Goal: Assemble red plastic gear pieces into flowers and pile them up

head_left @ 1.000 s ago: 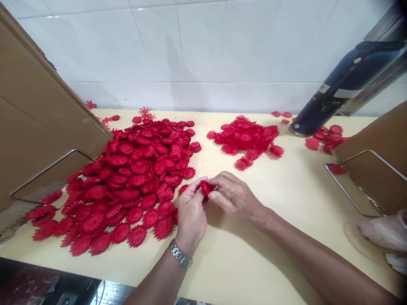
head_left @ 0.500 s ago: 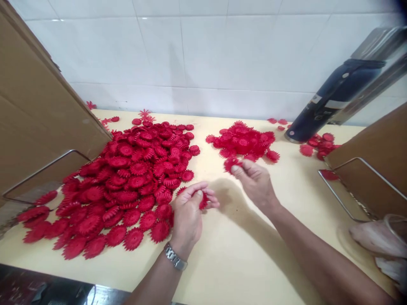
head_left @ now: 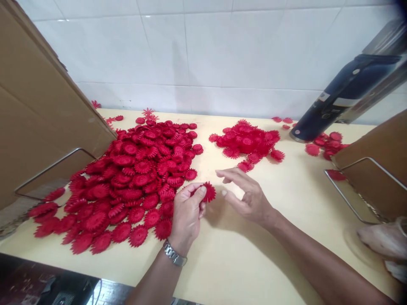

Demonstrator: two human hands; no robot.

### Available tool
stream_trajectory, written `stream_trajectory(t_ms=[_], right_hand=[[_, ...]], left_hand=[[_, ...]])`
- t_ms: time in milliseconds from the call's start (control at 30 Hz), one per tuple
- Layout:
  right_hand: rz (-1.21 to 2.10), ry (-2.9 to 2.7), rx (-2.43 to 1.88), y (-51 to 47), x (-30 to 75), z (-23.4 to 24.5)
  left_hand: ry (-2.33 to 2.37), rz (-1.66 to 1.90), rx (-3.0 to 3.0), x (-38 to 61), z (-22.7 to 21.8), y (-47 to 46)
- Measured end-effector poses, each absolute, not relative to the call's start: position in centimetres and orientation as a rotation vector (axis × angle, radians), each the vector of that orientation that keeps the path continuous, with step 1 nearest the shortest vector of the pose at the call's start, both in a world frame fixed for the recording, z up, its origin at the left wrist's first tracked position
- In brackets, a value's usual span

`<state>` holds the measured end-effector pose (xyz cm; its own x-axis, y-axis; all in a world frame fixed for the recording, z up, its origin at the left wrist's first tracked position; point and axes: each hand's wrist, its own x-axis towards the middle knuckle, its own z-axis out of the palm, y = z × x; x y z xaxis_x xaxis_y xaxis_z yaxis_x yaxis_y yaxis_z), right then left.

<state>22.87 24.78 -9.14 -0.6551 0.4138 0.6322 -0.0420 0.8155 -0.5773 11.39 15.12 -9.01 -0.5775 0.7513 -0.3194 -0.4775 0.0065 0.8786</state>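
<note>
Between thumb and fingers my left hand (head_left: 188,212) pinches a red flower-shaped disc (head_left: 209,192) with a toothed edge. My right hand (head_left: 249,195) is just to its right, thumb and fingers apart, with nothing in it and a small gap to the disc. To the left spreads a large heap of similar red discs (head_left: 140,180), reaching up beside my left hand. A smaller pile of flat red petal discs (head_left: 246,140) lies beyond my right hand, with one loose disc (head_left: 246,165) at its near edge.
A cardboard sheet (head_left: 47,84) with a wire bookend (head_left: 47,171) stands at left; another cardboard piece (head_left: 375,161) with a wire stand is at right. A dark blue bottle (head_left: 340,101) leans near the tiled wall (head_left: 210,51). Several red discs (head_left: 330,144) lie by it.
My right hand has let go of a red disc near the smaller pile and moved down toward my left hand, fingers spread. The disc in my left hand now shows more fully.
</note>
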Motion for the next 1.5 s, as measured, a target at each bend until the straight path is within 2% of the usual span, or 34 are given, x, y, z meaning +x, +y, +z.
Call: stream_trajectory(t_ms=[100,433,600,800,900,1000,1133,1200,1267,1333,1500], right_hand=[[0.914,-2.139,-0.428,24.8,22.9,-8.8],[1.404,-2.028,-0.534,23.4,22.4,-8.5],[1.495,-2.149,-0.538,22.9,22.1,-8.3],[1.692,-1.998,-0.514,23.1,22.2,-8.3],[1.591,-1.938,-0.641,23.7,22.2,-8.5],[1.327,-1.843,-0.837,25.5,22.7,-8.6],[0.603,-2.08,-1.141,28.9,24.2,-9.2],[0.214,-2.207,-1.154,29.9,24.8,-9.5],[0.022,-2.21,-1.067,30.1,25.0,-9.6],[0.104,-2.196,-0.909,29.3,24.6,-9.2],[0.894,-2.211,-0.523,25.6,23.1,-7.7]], left_hand=[[1.433,1.76,0.386,11.5,-9.2,15.0],[1.641,1.716,0.711,12.2,-10.1,14.6],[1.598,1.692,0.711,12.4,-10.2,14.7],[1.516,1.628,0.767,12.5,-9.5,14.6],[1.404,1.521,0.833,12.5,-9.3,14.6],[1.36,1.439,0.748,12.5,-9.3,14.5],[1.379,1.482,0.545,12.5,-9.2,14.7],[1.388,1.51,0.491,12.5,-9.1,14.9],[1.407,1.534,0.469,12.4,-9.0,15.0],[1.437,1.556,0.468,12.4,-9.0,15.0],[1.44,1.582,0.473,12.2,-9.0,14.8]])
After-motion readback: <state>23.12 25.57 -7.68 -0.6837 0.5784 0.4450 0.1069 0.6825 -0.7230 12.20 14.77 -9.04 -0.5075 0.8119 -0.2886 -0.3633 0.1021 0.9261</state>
